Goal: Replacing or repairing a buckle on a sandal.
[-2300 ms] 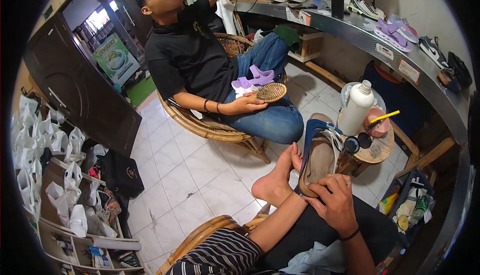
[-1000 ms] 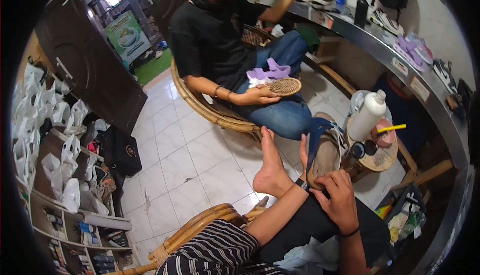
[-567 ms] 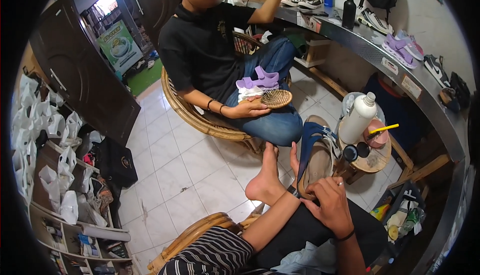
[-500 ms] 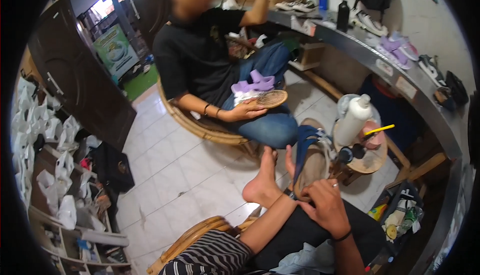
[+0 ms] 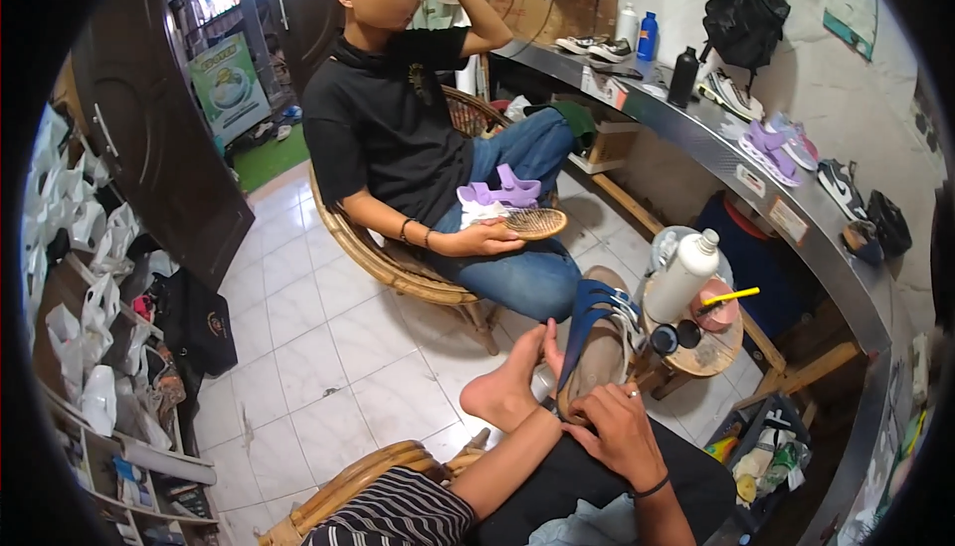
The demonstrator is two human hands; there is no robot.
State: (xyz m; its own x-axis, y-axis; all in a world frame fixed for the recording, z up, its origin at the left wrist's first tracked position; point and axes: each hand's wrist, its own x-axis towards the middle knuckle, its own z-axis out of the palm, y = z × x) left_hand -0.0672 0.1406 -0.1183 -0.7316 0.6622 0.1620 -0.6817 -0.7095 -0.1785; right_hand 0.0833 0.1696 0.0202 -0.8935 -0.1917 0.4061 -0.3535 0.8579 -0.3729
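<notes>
A sandal (image 5: pixel 597 350) with a beige footbed, blue straps and grey straps on its right side is held over my lap, its toe pointing away. My right hand (image 5: pixel 615 427) is closed on its near end, fingers bent over the edge; a ring and a dark wristband show. From a striped sleeve (image 5: pixel 398 511) my left forearm reaches to the sandal's left side. Most of my left hand (image 5: pixel 553 349) is hidden behind the sandal; a finger sticks up along its edge. A bare foot (image 5: pixel 502 382) is just left of it. Pale blue cloth (image 5: pixel 587 524) lies on the dark lap.
A small round table (image 5: pixel 701 355) holds a white bottle (image 5: pixel 686 275), a pink cup (image 5: pixel 718 309) and dark jars. Opposite, a seated person (image 5: pixel 393 138) holds a brush (image 5: pixel 537 224) near purple sandals (image 5: pixel 502 188). A shoe-lined counter (image 5: pixel 836 258) curves along the right; a bin (image 5: pixel 766 452) stands below.
The view has tilted up, showing more of the seated person, whose raised hand is now seen on their head. Both my hands stay on the sandal with little visible movement.
</notes>
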